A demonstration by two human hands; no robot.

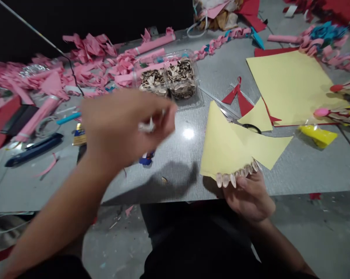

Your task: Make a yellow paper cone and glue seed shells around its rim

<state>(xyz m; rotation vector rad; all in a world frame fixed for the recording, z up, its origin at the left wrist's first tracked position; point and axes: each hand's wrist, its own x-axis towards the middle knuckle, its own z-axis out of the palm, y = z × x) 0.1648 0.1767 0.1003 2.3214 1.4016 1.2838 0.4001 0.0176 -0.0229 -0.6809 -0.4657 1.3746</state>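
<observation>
My right hand [250, 193] grips a cut piece of yellow paper [236, 147] by its near edge, thumb on top. A row of pale seed shells [226, 179] lines that edge, side by side. My left hand [128, 124] is raised over the table at centre left, smeared by motion. Its fingers are curled together, and a whitish bit shows in the gap between them; I cannot make out what it is. Behind it stands a clear plastic box [196, 83] of seed shells. One loose shell [164, 179] lies near the table's front edge.
Scissors [252, 128] and red paper scraps [245, 104] lie behind the yellow piece. Yellow sheets [291, 85] are at right, beside a yellow packet [319, 135]. Pink crepe paper [90, 50] covers the back left. A dark blue cutter [33, 150] lies at left.
</observation>
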